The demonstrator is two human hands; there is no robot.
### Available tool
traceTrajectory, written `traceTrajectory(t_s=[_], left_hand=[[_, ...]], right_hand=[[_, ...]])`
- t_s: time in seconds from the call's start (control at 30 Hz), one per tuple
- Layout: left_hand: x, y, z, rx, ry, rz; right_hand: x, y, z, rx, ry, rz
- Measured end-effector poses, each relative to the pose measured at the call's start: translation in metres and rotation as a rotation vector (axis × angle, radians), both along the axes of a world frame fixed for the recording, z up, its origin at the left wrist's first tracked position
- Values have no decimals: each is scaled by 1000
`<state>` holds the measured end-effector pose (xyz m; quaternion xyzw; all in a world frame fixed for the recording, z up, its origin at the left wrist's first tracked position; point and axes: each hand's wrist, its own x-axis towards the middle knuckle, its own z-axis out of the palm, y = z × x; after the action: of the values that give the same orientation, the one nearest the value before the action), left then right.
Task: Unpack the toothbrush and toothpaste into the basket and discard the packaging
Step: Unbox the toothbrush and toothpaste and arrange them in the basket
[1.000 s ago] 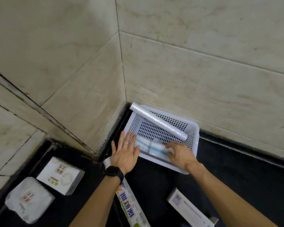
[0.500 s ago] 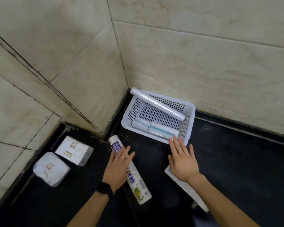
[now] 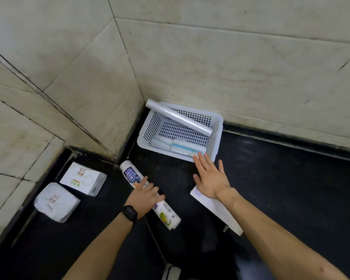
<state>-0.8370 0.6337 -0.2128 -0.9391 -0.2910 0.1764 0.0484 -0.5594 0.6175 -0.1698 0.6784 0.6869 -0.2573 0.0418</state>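
A white perforated basket stands in the corner against the tiled walls. White packets with blue stripes lie inside it, and a plastic-wrapped roll rests slanted across its rim. My right hand hovers flat with fingers apart just in front of the basket, above the far end of a long white carton lying on the black surface. My left hand lies over a printed white roll, fingers curled around its middle.
At the left, a white printed box and a soft white wrapped pack sit by the tiled step. Tiled walls close off the back and left. A small white object shows at the bottom edge.
Both hands drew back out of the basket toward me. The left came down onto the printed roll and curled over it. The right now hovers over the white carton.
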Motion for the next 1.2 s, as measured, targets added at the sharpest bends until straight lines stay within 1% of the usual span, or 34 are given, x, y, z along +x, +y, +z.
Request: traceTrajectory(t_s=[0.07,0.1,0.17,0.23,0.33,0.4,0.47,0.53,0.6,0.7,0.83,0.93,1.0,1.1,1.13,1.2], left_hand=[[1,2,17,-50,-131,125],[2,2,28,-81,-225,215],[4,6,60,-182,-462,439],[11,9,99,-346,-730,687],[30,11,151,-575,-1176,1020],[48,14,171,-710,-1452,1158],[65,18,180,-817,-1688,1254],[80,19,185,-967,-1862,1330],[91,17,185,-1077,-1942,1397],[104,10,175,-1127,-1994,1451],[113,-1,158,-1163,-1983,1532],[118,-5,158,-1174,-1986,1529],[115,-2,160,-1138,-2031,1547],[102,6,162,-1064,-2108,1566],[101,8,162,-1060,-2102,1552],[112,6,165,-1053,-2052,1488]], right_hand=[[3,-4,14,81,82,-55],[4,-10,23,138,171,-124],[6,-27,41,203,412,-312],[7,-45,58,183,643,-488],[0,-70,79,51,944,-596],[-8,-81,88,-76,1014,-572],[-15,-91,88,-206,1057,-542],[-19,-101,87,-330,1156,-559],[-19,-110,89,-406,1274,-625],[-12,-123,91,-420,1339,-730],[0,-138,93,-297,1339,-762],[7,-143,93,-216,1306,-753],[16,-147,93,-182,1300,-759],[37,-159,89,-209,1350,-755],[43,-162,89,-232,1332,-721],[44,-164,92,-273,1216,-611]])
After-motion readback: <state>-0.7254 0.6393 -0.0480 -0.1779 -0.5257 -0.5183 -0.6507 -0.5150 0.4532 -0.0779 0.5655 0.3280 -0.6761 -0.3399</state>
